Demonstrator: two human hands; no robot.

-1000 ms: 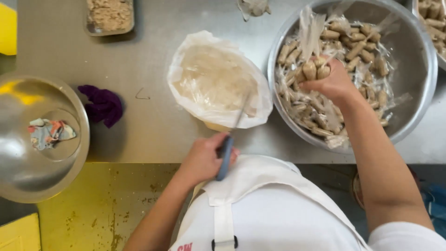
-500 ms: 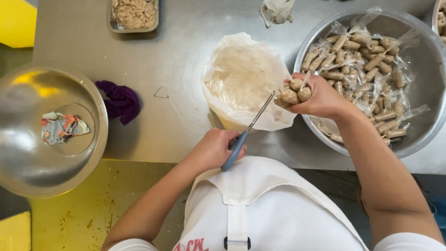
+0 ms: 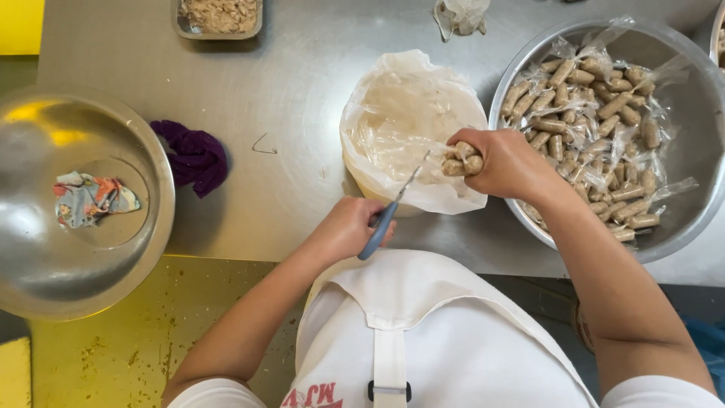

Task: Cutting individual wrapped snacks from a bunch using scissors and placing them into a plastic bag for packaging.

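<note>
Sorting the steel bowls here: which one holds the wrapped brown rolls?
The large steel bowl on the right, beside the right hand, is full of plastic-wrapped brown rolls. The steel bowl on the left holds only a patterned cloth.

Our right hand [image 3: 507, 162] no longer reaches into the big steel bowl [image 3: 683, 227] on the right; it now holds a small packet of tan rolls [image 3: 462, 159] out over the plastic-lined container [image 3: 408, 125]. Our left hand [image 3: 349, 227] brings the blue-handled scissors [image 3: 385, 215] up from the near table edge, so the blade tips now sit just beside the packet.
</note>
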